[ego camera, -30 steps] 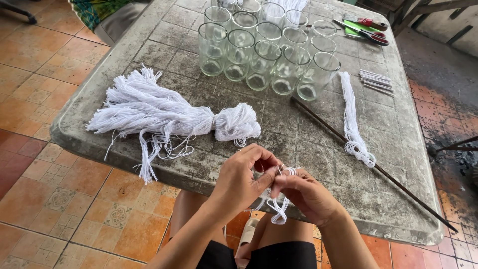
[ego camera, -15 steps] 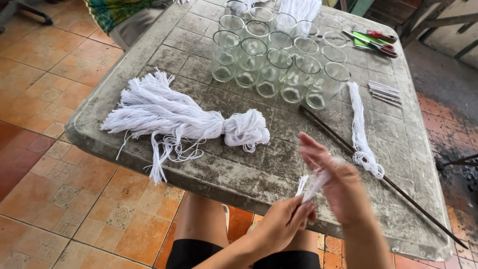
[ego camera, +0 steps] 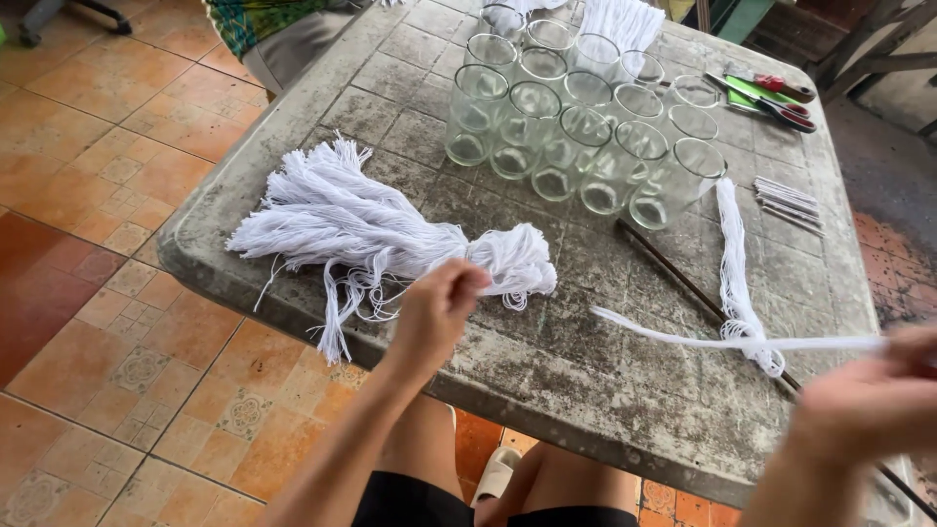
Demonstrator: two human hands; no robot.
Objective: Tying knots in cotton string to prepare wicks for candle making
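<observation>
A big bundle of white string (ego camera: pixel 371 229), tied near one end, lies on the grey table (ego camera: pixel 586 390). My left hand (ego camera: pixel 439 312) hovers at the bundle's tied end with its fingers pinched together; I cannot make out whether a strand is in them. My right hand (ego camera: pixel 874 395), blurred at the right edge, grips one end of a single white strand (ego camera: pixel 722 341). The strand stretches leftward over the table and its other end hangs free.
Several empty glass jars (ego camera: pixel 576 146) stand in a cluster at the back. A smaller hank of string (ego camera: pixel 737 263) lies across a thin dark rod (ego camera: pixel 673 273). Scissors (ego camera: pixel 771 98) and short white sticks (ego camera: pixel 786 200) are at the far right. Orange tiled floor (ego camera: pixel 107 293) lies left.
My hands have parted. The right hand pulled the strand out to the right, and the left hand let go and moved up to the big bundle.
</observation>
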